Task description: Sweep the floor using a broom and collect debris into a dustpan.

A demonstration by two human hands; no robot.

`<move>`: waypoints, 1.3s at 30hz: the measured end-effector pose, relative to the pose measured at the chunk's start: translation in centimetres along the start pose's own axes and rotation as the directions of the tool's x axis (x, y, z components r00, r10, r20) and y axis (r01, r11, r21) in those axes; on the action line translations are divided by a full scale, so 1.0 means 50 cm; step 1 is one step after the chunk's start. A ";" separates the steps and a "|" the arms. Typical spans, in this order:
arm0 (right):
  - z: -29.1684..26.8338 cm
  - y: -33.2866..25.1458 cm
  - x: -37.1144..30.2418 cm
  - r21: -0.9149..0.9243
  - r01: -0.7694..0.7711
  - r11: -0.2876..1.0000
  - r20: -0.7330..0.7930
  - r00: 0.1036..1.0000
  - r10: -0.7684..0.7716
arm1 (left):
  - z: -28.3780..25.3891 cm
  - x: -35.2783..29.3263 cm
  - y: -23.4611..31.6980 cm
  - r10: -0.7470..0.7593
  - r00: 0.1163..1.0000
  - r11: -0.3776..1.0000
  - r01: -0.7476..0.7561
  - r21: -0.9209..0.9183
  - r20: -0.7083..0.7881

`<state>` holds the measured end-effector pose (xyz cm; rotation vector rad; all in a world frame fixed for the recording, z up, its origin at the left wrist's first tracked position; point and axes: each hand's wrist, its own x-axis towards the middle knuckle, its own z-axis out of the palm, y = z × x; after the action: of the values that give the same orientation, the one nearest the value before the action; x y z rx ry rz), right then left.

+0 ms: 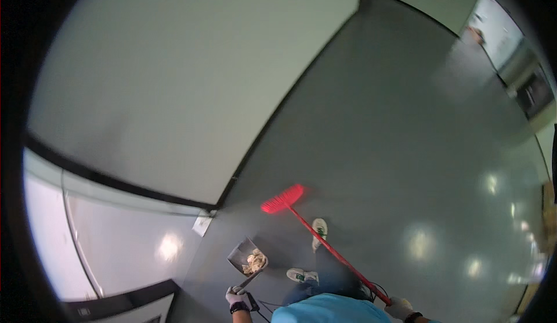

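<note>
View from my head, looking down a corridor with a glossy grey floor (406, 149). My left hand (236, 297), in a light glove with a dark wristband, has its fingers wrapped shut around the handle of a grey, scoop-shaped plastic dustpan (242, 255); the pan hangs low on my left, near the black skirting of the pale wall (174, 91), and carries a heap of crumpled, tan paper-like litter (255, 261). My right hand (399, 308), also gloved, is clenched on the top end of a bright red broom with a long straight stick (333, 252); its red bristle head (283, 199) rests on or just above the floor ahead of my white shoes (318, 230). Which of the two, I cannot tell.

Risks, as I judge them: the litter sits close to the open lip of the pan, so any forward tilt of my left wrist could tip it back onto the floor. The stick crosses just beside my forward shoe, so a careless stroke could catch my foot. A thin dark cord (264, 307) trails at my waist near the pan handle and could snag it. The shiny floor may be slippery underfoot.
</note>
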<state>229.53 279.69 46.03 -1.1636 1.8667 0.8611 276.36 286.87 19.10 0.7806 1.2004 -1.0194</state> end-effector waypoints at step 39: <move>0.195 -0.294 0.178 0.349 -0.039 0.936 0.019 0.999 0.035 | 0.072 0.084 0.242 -0.450 0.893 0.670 0.362 0.648 -0.033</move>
<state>242.87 278.98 31.45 -0.9010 1.9389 0.5233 289.10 287.16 15.37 0.9676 0.9174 -1.8965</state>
